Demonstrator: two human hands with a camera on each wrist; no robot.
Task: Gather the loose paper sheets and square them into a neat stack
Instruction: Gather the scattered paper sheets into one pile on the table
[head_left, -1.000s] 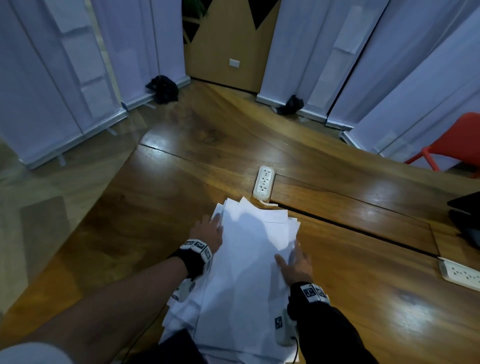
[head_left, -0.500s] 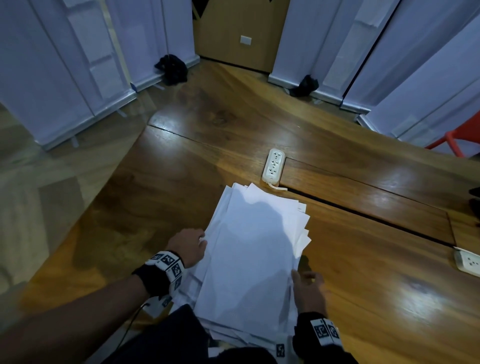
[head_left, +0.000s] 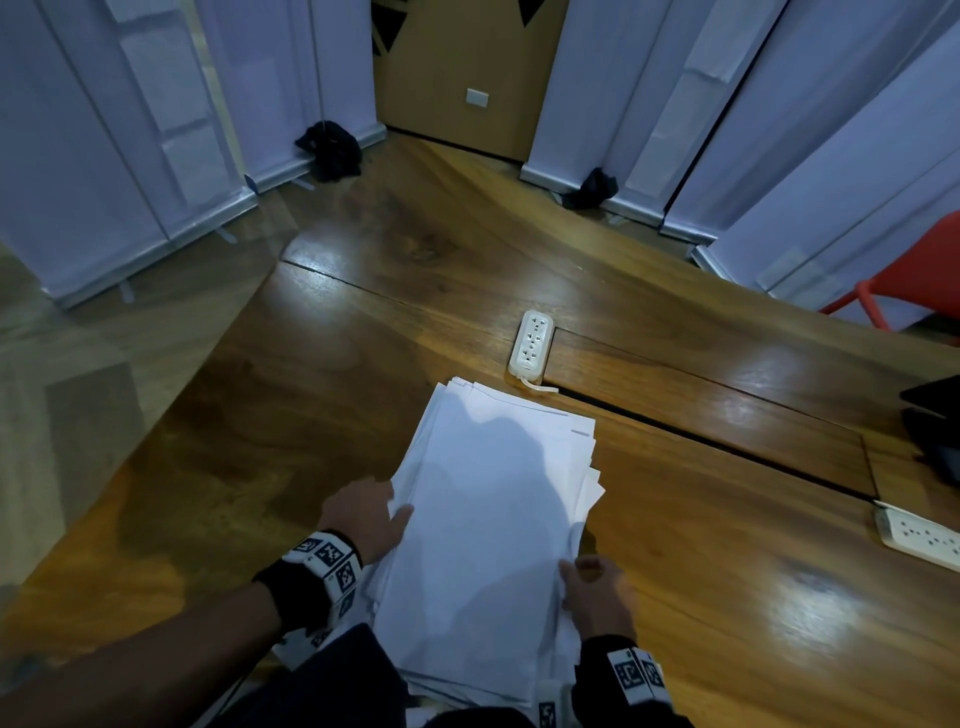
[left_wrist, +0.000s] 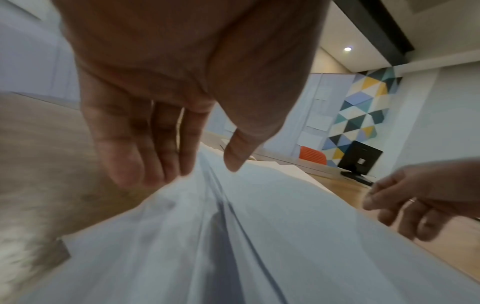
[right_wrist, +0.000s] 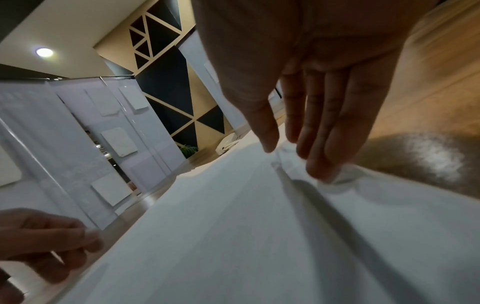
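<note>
A thick, uneven stack of white paper sheets (head_left: 493, 519) lies on the wooden table (head_left: 311, 415), its far corners fanned out. My left hand (head_left: 374, 514) is at the stack's left edge, thumb on the top sheet. In the left wrist view the left hand (left_wrist: 189, 170) has its fingers along the lower sheets (left_wrist: 259, 246), pinching the edge. My right hand (head_left: 592, 587) holds the right edge near me. In the right wrist view the right hand (right_wrist: 291, 160) has its thumb on top and its fingers against crumpled lower sheets (right_wrist: 233, 226).
A white power strip (head_left: 531, 343) lies just beyond the stack, beside a long slot in the table. A second power strip (head_left: 919, 535) and a dark object (head_left: 935, 415) sit at the right edge. A red chair (head_left: 919, 275) and white panels stand behind.
Both hands have slid back toward me along the stack's sides, from near its far end to its near half. The sheets now lie closer together.
</note>
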